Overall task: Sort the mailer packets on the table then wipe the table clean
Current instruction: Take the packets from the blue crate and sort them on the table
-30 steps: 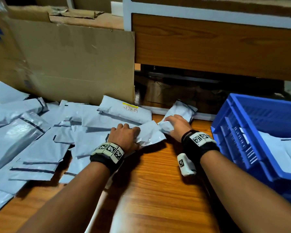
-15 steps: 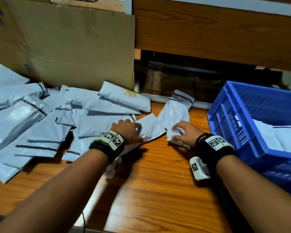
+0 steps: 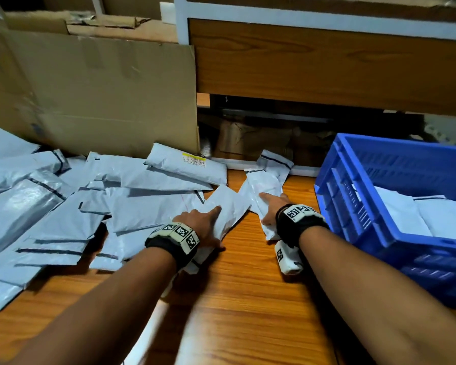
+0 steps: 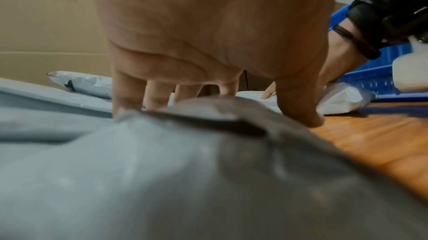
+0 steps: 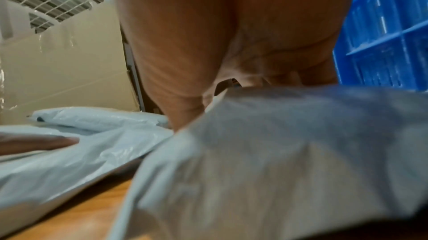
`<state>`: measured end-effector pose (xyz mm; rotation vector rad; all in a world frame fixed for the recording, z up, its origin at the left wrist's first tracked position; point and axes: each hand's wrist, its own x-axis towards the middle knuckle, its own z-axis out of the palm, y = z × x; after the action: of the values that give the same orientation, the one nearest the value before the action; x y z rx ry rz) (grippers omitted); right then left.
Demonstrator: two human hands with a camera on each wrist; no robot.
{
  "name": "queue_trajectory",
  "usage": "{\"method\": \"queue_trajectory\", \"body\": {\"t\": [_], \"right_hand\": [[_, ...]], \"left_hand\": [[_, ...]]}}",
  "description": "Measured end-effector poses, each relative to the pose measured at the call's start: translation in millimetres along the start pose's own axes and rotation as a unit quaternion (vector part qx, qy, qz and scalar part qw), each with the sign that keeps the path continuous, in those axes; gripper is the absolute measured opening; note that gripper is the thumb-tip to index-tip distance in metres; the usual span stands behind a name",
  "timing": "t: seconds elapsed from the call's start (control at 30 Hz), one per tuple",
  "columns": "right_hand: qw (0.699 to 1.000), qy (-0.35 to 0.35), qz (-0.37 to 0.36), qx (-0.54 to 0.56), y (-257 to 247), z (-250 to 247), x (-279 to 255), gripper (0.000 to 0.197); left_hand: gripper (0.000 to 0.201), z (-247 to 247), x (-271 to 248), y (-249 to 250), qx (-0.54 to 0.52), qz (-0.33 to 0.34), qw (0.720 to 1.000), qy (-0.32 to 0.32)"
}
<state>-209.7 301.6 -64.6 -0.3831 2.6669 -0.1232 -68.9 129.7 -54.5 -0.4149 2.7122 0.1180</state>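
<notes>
Many grey-white mailer packets point(image 3: 50, 206) lie heaped over the left of the wooden table point(image 3: 248, 299). My left hand point(image 3: 203, 225) presses flat on a white packet point(image 3: 229, 204) at the pile's right edge. In the left wrist view its fingers point(image 4: 129, 90) reach straight down onto that packet point(image 4: 208, 170). My right hand point(image 3: 273, 206) lies on a smaller white packet point(image 3: 263, 185) just left of the blue crate point(image 3: 353, 206). In the right wrist view this packet point(image 5: 277, 152) runs under the palm point(image 5: 231, 33) and hides the fingertips.
The blue crate holds a few white packets point(image 3: 432, 217). A packet with a yellow-edged label point(image 3: 187, 167) lies behind the pile. Flattened cardboard point(image 3: 103, 96) stands at the back left, a wooden panel point(image 3: 327, 69) at the back right. Bare wood point(image 3: 248, 259) shows between my forearms.
My right hand was gripping the crumpled small packet by the back gap; it has drawn it nearer and now lies flat on it. The left hand's fingers have straightened on its packet.
</notes>
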Motion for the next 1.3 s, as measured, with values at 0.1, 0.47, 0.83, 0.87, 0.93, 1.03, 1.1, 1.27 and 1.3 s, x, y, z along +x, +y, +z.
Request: {"method": "queue_trajectory", "body": {"t": [0.1,0.47,0.83,0.87,0.93,1.03,1.1,1.27,1.3], "right_hand": [[1.000,0.014,0.002,-0.008,5,2,-1,0.093],[0.989,0.111,-0.082,0.046,-9,-61,-31,0.072],[0.982,0.169,-0.079,0.008,62,-204,-111,0.069],[0.984,0.161,-0.075,0.005,77,-212,-116,0.069],[0.986,0.157,-0.061,-0.008,106,-226,-125,0.069],[0.985,0.168,-0.035,-0.025,150,-243,-135,0.067],[0.984,0.171,-0.017,-0.036,180,-250,-137,0.067],[0.986,0.158,-0.001,-0.050,264,-259,-139,0.065],[0.988,0.147,0.002,-0.056,281,-261,-138,0.064]], "left_hand": [[0.103,3,1,5,-0.017,-0.008,1.000,0.017],[0.081,-53,-6,2,-0.193,0.032,0.975,0.109],[0.098,-167,1,106,-0.321,0.137,0.922,0.166],[0.104,-172,2,120,-0.343,0.146,0.915,0.156],[0.105,-180,2,153,-0.351,0.168,0.908,0.157],[0.093,-190,-2,207,-0.324,0.201,0.911,0.156],[0.085,-199,-2,243,-0.313,0.219,0.912,0.151],[0.061,-212,6,328,-0.283,0.236,0.921,0.127],[0.056,-211,6,344,-0.268,0.234,0.927,0.120]]}}
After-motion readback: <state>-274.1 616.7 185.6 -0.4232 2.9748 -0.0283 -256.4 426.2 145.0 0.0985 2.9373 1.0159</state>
